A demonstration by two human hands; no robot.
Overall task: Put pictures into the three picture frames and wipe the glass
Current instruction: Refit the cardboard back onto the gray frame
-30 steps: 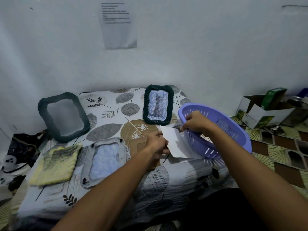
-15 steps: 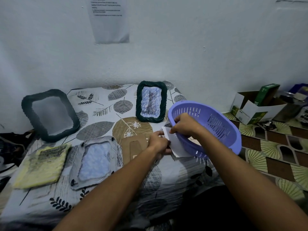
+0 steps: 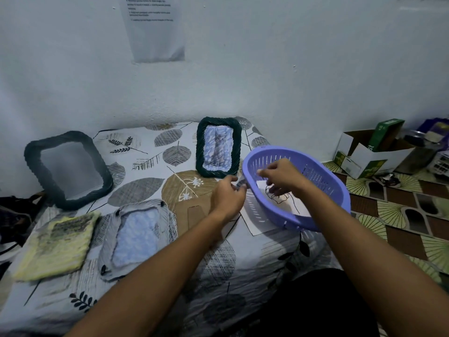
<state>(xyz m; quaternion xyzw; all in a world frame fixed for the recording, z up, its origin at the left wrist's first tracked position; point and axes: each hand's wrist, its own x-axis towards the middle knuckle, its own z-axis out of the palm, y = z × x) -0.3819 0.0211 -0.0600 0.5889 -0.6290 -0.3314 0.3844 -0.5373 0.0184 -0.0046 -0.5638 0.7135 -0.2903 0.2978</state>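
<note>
On a bed sheet (image 3: 150, 188) printed with grey and tan leaves, my left hand (image 3: 228, 194) curls its fingers at the rim of a purple slotted plastic basket (image 3: 323, 188), though I cannot tell whether they pinch the rim or only rest against it. Over the basket's hollow, my right hand (image 3: 281, 176) reaches down with fingers bent toward a white sheet bearing a dark line drawing (image 3: 279, 198) that lies inside; whether the fingertips grip the paper is not clear. Another white sheet (image 3: 255, 222) lies flat on the cloth, partly under the basket's near side. Against the pale wall (image 3: 267, 81) leans a small upright frame (image 3: 218, 147) with a dark green, rope-textured rim and a bluish picture in it. Well to its left leans a larger dark frame (image 3: 66, 170), rounded at the corners, its pane showing grey. Lying flat near me is a pale grey frame (image 3: 136, 237) with small black clips at its edge and a light blue quilted-looking centre. Beside it, a fuzzy yellow cloth (image 3: 56, 246) lies flat. A brown cardboard backing with a cut-out stand (image 3: 194, 212) rests just beside my left wrist. A printed paper notice (image 3: 155, 30) hangs on the wall, and open cardboard boxes (image 3: 364, 154) sit on patterned flooring at right.
</note>
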